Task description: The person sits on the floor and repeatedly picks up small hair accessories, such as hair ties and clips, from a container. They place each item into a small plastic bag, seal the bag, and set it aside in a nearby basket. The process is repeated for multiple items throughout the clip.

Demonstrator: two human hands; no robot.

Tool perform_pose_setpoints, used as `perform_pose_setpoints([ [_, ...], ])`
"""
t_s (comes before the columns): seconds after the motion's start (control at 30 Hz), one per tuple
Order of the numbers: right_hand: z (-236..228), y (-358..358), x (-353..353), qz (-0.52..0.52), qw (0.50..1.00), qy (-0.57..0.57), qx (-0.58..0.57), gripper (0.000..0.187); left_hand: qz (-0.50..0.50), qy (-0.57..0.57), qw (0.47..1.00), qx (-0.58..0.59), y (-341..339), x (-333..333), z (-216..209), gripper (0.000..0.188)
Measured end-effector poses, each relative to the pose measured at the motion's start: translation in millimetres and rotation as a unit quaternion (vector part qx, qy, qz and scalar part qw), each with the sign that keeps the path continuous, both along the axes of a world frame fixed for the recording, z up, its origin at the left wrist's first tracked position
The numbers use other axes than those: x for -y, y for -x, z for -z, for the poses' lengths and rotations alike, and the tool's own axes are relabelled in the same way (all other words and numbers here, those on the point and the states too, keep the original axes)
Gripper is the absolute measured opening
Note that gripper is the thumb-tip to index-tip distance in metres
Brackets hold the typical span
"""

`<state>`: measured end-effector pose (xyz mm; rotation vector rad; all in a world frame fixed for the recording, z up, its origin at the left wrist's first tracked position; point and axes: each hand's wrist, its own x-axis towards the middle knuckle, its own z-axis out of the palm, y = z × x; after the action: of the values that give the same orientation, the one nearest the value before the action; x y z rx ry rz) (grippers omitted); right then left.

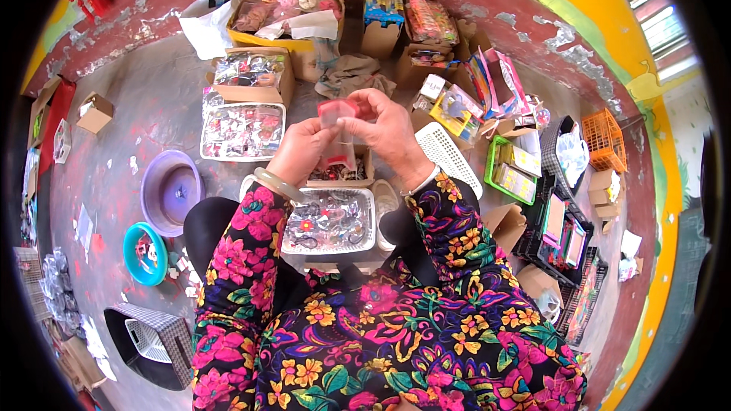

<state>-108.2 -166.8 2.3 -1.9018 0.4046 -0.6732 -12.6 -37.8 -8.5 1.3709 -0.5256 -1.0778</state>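
Past the far edge of the white basket (371, 222) between my legs, I hold up a small clear plastic piece (335, 113) edged in red. My left hand (303, 149) is closed in a pinch on its near left side; my right hand (390, 135) grips its right side between thumb and fingers. More clear, red-edged plastic shows beneath, and I cannot tell whether it is joined on. The cardboard box (335, 183) stands just beyond the basket, which is full of small, mostly dark and clear items. A purple basin (152, 194) sits off to the basket's left, and a white perforated tray (448, 156) lies beyond it to the right.

The step in hand looks like working this piece with both sets of fingertips. I judge the next move calls for a light, steady pinch, because the plastic looks thin.
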Motion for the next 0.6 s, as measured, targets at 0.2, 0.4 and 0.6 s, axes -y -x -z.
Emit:
perform_pose_setpoints([
  [0.2, 14.7, 0.9, 5.5, -0.066, 0.978, -0.195, -0.026, 0.021, -0.031, 0.109, 0.981, -0.159, -3.1, 3.1, 13.6, 0.019],
  [0.4, -15.0, 15.5, 20.7, -0.209, 0.853, -0.475, -0.061, 0.023, 0.071, 0.146, 0.948, -0.274, -6.7, -5.8, 3.3, 0.023],
  [0.6, -5.2, 14.3, 27.2, -0.189, 0.912, -0.354, -0.091, 0.018, 0.060, 0.171, 0.949, -0.259, 1.9, -7.4, -9.1, 0.025],
])
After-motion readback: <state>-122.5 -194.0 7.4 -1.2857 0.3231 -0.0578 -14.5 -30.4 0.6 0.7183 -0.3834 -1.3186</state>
